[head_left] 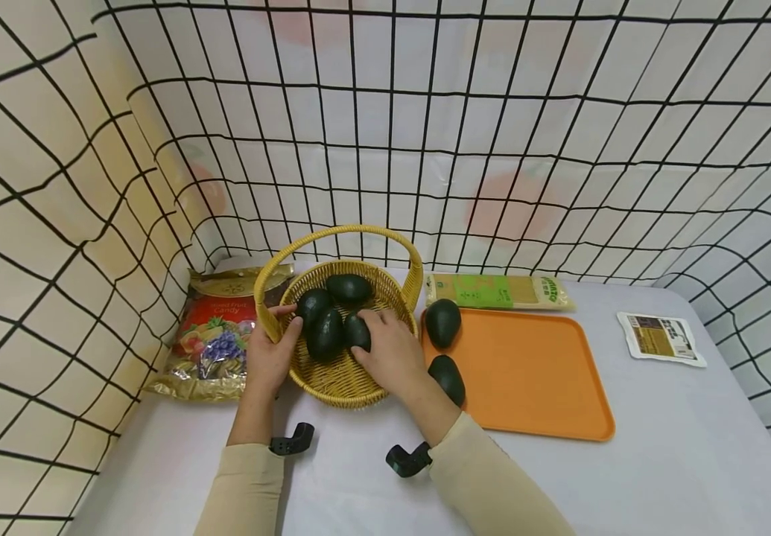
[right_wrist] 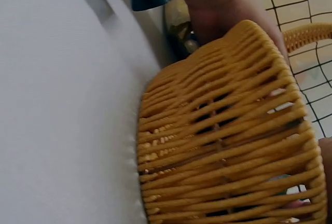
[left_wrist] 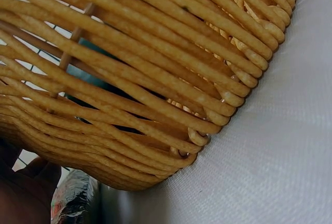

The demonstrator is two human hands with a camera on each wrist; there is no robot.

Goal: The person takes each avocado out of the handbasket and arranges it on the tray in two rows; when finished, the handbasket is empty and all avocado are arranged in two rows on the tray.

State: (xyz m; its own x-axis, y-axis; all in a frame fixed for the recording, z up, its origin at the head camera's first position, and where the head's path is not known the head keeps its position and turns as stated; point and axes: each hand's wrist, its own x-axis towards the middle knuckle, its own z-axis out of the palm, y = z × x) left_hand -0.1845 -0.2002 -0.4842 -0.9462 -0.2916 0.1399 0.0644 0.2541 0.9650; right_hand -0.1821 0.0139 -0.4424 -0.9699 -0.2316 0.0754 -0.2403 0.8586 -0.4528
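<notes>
A yellow wicker basket (head_left: 338, 380) with a hoop handle stands on the white table and holds several dark green avocados (head_left: 325, 333). My left hand (head_left: 270, 356) grips the basket's left rim, thumb hooked over the edge. Reaching in from the right, my right hand (head_left: 390, 350) curls its fingers over one avocado (head_left: 357, 333) at the basket's right side. Two more avocados (head_left: 442, 321) (head_left: 448, 378) lie on the left part of an orange tray (head_left: 539, 372). The left wrist view fills with the basket's woven wall (left_wrist: 155, 79). The same wall (right_wrist: 223, 146) shows in the right wrist view.
A shiny fruit candy bag (head_left: 214, 335) lies left of the basket. A green and tan packet (head_left: 497, 292) sits behind the tray, and a small white packet (head_left: 661, 337) lies at the far right. Black wire grid panels (head_left: 385, 149) enclose the table at the back and sides.
</notes>
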